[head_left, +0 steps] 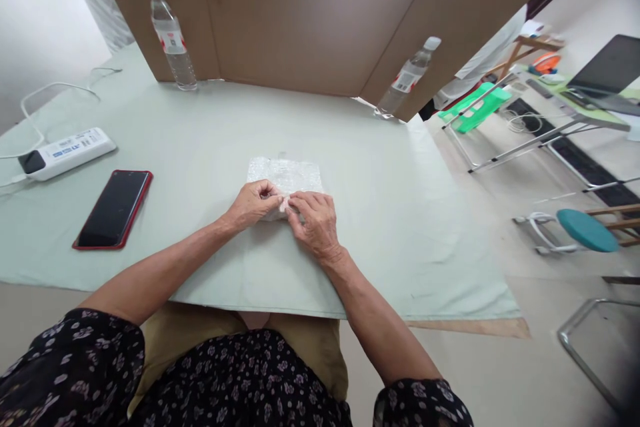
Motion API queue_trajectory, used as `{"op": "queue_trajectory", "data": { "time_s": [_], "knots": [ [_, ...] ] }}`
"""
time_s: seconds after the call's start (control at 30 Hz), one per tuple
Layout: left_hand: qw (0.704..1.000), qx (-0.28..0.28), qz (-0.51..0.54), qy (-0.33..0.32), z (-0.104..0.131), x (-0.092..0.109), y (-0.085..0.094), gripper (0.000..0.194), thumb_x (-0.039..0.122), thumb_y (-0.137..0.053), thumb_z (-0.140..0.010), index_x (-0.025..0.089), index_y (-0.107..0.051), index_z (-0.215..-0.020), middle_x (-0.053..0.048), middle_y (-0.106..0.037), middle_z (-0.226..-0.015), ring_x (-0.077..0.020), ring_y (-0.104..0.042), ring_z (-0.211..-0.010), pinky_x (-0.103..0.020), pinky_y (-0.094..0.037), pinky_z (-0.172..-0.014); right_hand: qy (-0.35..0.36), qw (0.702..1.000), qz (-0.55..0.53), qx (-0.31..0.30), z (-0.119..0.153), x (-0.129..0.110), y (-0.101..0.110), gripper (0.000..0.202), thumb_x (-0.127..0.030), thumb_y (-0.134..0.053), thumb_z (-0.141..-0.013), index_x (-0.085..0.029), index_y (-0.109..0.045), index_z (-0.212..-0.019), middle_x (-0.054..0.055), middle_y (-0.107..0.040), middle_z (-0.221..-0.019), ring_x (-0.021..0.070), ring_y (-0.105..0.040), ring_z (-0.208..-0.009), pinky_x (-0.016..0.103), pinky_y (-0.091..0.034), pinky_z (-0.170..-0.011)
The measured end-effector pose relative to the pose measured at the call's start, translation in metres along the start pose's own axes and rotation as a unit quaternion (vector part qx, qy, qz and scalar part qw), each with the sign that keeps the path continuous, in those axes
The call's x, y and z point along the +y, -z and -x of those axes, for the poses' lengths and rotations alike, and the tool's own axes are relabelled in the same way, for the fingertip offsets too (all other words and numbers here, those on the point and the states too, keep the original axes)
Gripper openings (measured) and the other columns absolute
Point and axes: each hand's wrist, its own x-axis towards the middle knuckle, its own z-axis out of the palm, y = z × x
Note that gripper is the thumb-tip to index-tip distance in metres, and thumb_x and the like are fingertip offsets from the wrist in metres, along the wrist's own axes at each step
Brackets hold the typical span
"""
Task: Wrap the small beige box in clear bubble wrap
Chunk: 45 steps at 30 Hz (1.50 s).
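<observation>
A clear, whitish piece of bubble wrap (pixel 286 175) lies on the pale green tablecloth in front of me. My left hand (pixel 253 203) pinches its near edge from the left, thumb and fingers together. From the right, my right hand (pixel 316 219) has its fingers bent over the same edge, closed on it. The fingertips of both hands nearly meet at a small bunched bit of the wrap. Whether anything lies inside the wrap is hidden by the hands.
On the left are a phone (pixel 114 209) with a red case and a white power strip (pixel 75 151) with cables. Two water bottles (pixel 173 43) (pixel 409 78) stand before an upright cardboard panel (pixel 300 13). Beyond the table at right are a green stool (pixel 473 109) and a laptop (pixel 613 67).
</observation>
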Motion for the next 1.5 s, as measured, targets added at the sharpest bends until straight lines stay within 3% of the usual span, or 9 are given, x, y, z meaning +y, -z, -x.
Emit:
{"op": "queue_trajectory", "data": {
  "time_s": [0.27, 0.43, 0.57, 0.7, 0.87, 1.0, 1.13, 1.23, 1.5],
  "knots": [
    [0.997, -0.064, -0.008, 0.033, -0.004, 0.002, 0.020, 0.027, 0.040, -0.072, -0.062, 0.018, -0.061, -0.074, 0.004, -0.052, -0.062, -0.0103, -0.045, -0.056, -0.024, -0.033, -0.054, 0.018, 0.999, 0.024, -0.034, 0.002, 0.001, -0.001, 0.024, -0.039, -0.056, -0.096, -0.025, -0.066, -0.113, 0.007, -0.069, -0.117, 0.0271, -0.056, -0.110, 0.043, -0.036, -0.096],
    [0.992, -0.089, -0.035, 0.084, -0.003, 0.012, 0.037, 0.033, 0.034, -0.070, -0.064, 0.019, -0.064, -0.093, 0.004, -0.055, -0.067, -0.0110, -0.049, -0.057, -0.024, -0.035, -0.054, 0.027, 0.997, 0.062, -0.036, 0.002, 0.000, -0.002, 0.027, -0.040, -0.058, -0.096, -0.026, -0.065, -0.118, 0.006, -0.066, -0.118, 0.0260, -0.054, -0.109, 0.041, -0.035, -0.094],
    [0.991, -0.071, -0.053, 0.097, 0.001, 0.013, 0.044, 0.032, 0.033, -0.070, -0.067, 0.018, -0.063, -0.094, 0.006, -0.050, -0.064, -0.0091, -0.046, -0.055, -0.023, -0.033, -0.054, 0.026, 0.996, 0.075, -0.043, 0.001, -0.001, -0.001, 0.027, -0.039, -0.057, -0.097, -0.026, -0.065, -0.118, 0.006, -0.067, -0.119, 0.0255, -0.054, -0.108, 0.041, -0.034, -0.094],
    [0.989, -0.034, -0.078, 0.124, 0.008, 0.005, 0.056, 0.036, 0.038, -0.072, -0.069, 0.017, -0.061, -0.096, 0.003, -0.057, -0.069, -0.0117, -0.053, -0.060, -0.024, -0.038, -0.057, 0.022, 0.995, 0.080, -0.051, 0.000, -0.004, 0.001, 0.026, -0.038, -0.056, -0.097, -0.026, -0.065, -0.118, 0.007, -0.066, -0.120, 0.0262, -0.053, -0.109, 0.042, -0.033, -0.094],
    [0.980, 0.027, -0.084, 0.179, 0.023, 0.006, 0.069, 0.061, 0.043, -0.077, -0.067, 0.013, -0.060, -0.118, -0.005, -0.067, -0.090, -0.0160, -0.063, -0.073, -0.028, -0.049, -0.064, 0.022, 0.995, 0.088, -0.050, 0.000, -0.008, 0.000, 0.027, -0.038, -0.056, -0.097, -0.024, -0.064, -0.119, 0.007, -0.066, -0.121, 0.0271, -0.053, -0.110, 0.042, -0.033, -0.094],
    [0.968, 0.034, -0.064, 0.241, 0.031, 0.019, 0.062, 0.071, 0.045, -0.082, -0.066, 0.009, -0.057, -0.122, -0.010, -0.069, -0.095, -0.0201, -0.068, -0.078, -0.031, -0.054, -0.068, 0.025, 0.995, 0.091, -0.042, -0.002, -0.009, -0.002, 0.026, -0.037, -0.056, -0.098, -0.024, -0.064, -0.118, 0.008, -0.066, -0.125, 0.0281, -0.052, -0.118, 0.043, -0.032, -0.097],
    [0.956, 0.021, -0.062, 0.286, 0.025, 0.028, 0.046, 0.052, 0.046, -0.088, -0.061, 0.012, -0.064, -0.092, -0.007, -0.068, -0.077, -0.0193, -0.066, -0.069, -0.028, -0.050, -0.056, 0.030, 0.995, 0.090, -0.037, -0.001, -0.007, -0.004, 0.027, -0.037, -0.054, -0.099, -0.024, -0.064, -0.119, 0.010, -0.063, -0.136, 0.0287, -0.050, -0.125, 0.044, -0.031, -0.101],
    [0.953, 0.023, -0.048, 0.299, 0.016, 0.030, 0.035, 0.040, 0.044, -0.086, -0.068, 0.013, -0.061, -0.072, -0.002, -0.060, -0.059, -0.0152, -0.059, -0.055, -0.026, -0.044, -0.049, 0.035, 0.995, 0.085, -0.044, -0.001, -0.005, -0.005, 0.027, -0.036, -0.052, -0.099, -0.023, -0.063, -0.120, 0.010, -0.064, -0.136, 0.0285, -0.051, -0.126, 0.044, -0.029, -0.102],
    [0.954, 0.073, -0.007, 0.289, 0.006, 0.031, 0.014, 0.019, 0.015, -0.074, -0.073, 0.015, -0.057, -0.068, 0.003, -0.054, -0.050, -0.0099, -0.046, -0.043, -0.023, -0.032, -0.040, 0.042, 0.995, 0.077, -0.047, -0.001, -0.005, -0.007, 0.026, -0.033, -0.052, -0.099, -0.023, -0.063, -0.121, 0.009, -0.067, -0.131, 0.0282, -0.050, -0.127, 0.044, -0.027, -0.103]
  ]
}}
